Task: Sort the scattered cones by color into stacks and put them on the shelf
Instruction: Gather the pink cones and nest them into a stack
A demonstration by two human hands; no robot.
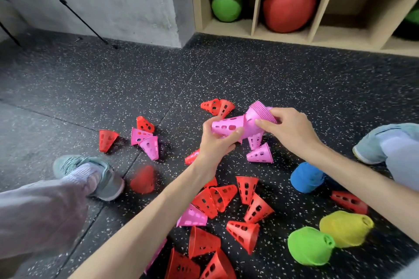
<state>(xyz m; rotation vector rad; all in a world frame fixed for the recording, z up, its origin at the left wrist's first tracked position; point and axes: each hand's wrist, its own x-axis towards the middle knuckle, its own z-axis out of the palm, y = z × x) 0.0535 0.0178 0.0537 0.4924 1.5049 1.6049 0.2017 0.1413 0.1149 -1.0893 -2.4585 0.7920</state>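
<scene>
Above the floor, between my hands, is a stack of pink cones (pixel 254 120) lying sideways. My left hand (pixel 216 140) grips its narrow end and my right hand (pixel 288 127) holds its wide rim end. Loose pink cones lie on the floor: two at the left (pixel 147 142), one under the stack (pixel 260 154), one near my left forearm (pixel 192 216). Several red cones (pixel 247 188) are scattered around, some behind the stack (pixel 217 106) and more at the bottom (pixel 204 242). The wooden shelf (pixel 256 2) stands at the back right.
Blue (pixel 306 178), yellow (pixel 347 229) and green (pixel 309 247) fabric-covered lumps lie on the right. The shelf compartments hold a green roll (pixel 226 3) and a red roll (pixel 288 5). My shoes (pixel 95 174) rest on the speckled floor. Tripod legs (pixel 68 7) stand at the far left.
</scene>
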